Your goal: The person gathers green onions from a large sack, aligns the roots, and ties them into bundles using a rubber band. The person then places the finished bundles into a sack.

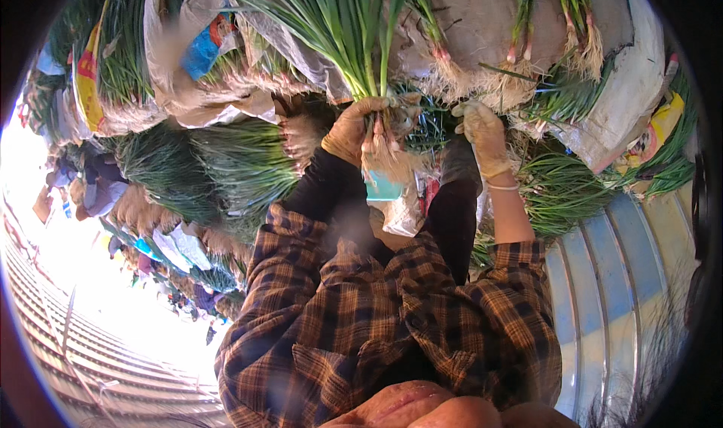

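Note:
My left hand [347, 129], in a tan glove, is closed around a bunch of green onions [367, 60]. The leaves fan out away from me, and the pinkish bulbs and pale roots hang below the fist. To the right is my right hand [483, 137], gloved too, with its fingers curled, apart from the bunch. Whether something thin is pinched in its fingertips cannot be made out. Beyond it, small groups of green onions [514, 60] lie on a brown sack cloth [469, 10], roots towards me.
Large heaps of green onions [243, 151] lie to the left, with more onions [559, 185] at the right. A turquoise plastic object [384, 188] sits below the held roots. A ribbed blue-and-cream panel [615, 258] stands at the right. People [93, 185] are at the far left.

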A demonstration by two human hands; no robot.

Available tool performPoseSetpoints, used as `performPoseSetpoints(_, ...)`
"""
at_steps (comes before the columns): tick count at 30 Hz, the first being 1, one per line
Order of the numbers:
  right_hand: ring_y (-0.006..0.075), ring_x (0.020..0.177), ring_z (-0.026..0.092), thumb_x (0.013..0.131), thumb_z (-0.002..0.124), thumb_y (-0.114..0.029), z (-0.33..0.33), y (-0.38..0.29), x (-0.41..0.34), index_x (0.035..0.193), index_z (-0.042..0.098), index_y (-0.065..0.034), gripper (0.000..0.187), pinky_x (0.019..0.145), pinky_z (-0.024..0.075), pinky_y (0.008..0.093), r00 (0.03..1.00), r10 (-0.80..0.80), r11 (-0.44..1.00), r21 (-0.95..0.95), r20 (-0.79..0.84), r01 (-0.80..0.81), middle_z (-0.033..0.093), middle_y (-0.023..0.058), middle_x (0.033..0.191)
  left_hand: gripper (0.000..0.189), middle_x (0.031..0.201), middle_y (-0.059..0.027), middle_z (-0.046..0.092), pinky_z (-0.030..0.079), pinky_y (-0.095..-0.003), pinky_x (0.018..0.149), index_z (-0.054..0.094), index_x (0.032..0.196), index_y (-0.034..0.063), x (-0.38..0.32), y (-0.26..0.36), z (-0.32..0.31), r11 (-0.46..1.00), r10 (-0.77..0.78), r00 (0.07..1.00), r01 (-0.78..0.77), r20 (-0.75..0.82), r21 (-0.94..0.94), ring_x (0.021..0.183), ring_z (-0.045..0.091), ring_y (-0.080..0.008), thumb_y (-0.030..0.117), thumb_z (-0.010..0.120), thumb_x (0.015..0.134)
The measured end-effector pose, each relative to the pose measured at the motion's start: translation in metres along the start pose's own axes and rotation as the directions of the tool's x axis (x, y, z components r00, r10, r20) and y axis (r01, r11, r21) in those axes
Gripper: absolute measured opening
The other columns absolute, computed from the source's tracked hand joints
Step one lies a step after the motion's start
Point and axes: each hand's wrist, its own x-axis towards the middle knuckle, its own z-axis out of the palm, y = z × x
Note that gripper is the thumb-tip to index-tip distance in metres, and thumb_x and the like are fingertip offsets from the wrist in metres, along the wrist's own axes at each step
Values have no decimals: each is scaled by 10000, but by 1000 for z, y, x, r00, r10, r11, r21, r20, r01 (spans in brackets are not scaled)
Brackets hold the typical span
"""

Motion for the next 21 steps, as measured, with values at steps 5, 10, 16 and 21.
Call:
performPoseSetpoints(5, 262, 1164, 595, 937, 613, -189, 37, -20, -10, 1248, 597, -61, 337, 964, 481, 336, 779, -424, 735, -326, 462, 594, 627, 134, 1234, 341, 1026, -199, 657, 572, -452, 794, 575, 1093, -81, 4, -4, 1, 997, 73, 984, -74, 163, 5, 851, 651, -312, 200, 550, 902)
performPoseSetpoints(10, 352, 993, 649, 917, 604, -122, 40, 40, -19, 1132, 624, -19, 239, 838, 523, 371, 864, -286, 859, -288, 414, 423, 666, 187, 1081, 233, 744, -27, 597, 591, -405, 729, 552, 813, 57, 7, -5, -1, 947, 272, 951, -237, -148, 216, 694, 659, -215, 258, 561, 930)
performPoseSetpoints(16, 372, 953, 654, 908, 576, -332, -29, 86, -56, 1131, 647, -56, 363, 801, 532, 396, 708, 339, 322, -783, 620, 532, 673, 198, 1059, 179, 657, 44, 466, 542, -356, 597, 513, 874, 132, 4, 22, -11, 958, 229, 973, -228, 13, 176, 611, 510, -105, 278, 585, 948)
performPoseSetpoints(21, 351, 1032, 625, 896, 591, -384, -3, 31, 33, 1235, 567, -80, 456, 782, 540, 394, 947, -309, 490, -840, 83, 234, 650, 161, 1144, 277, 804, -38, 505, 534, -385, 701, 534, 1055, 27, 8, 5, -18, 977, 101, 995, -102, 12, 189, 658, 535, -155, 266, 596, 931)
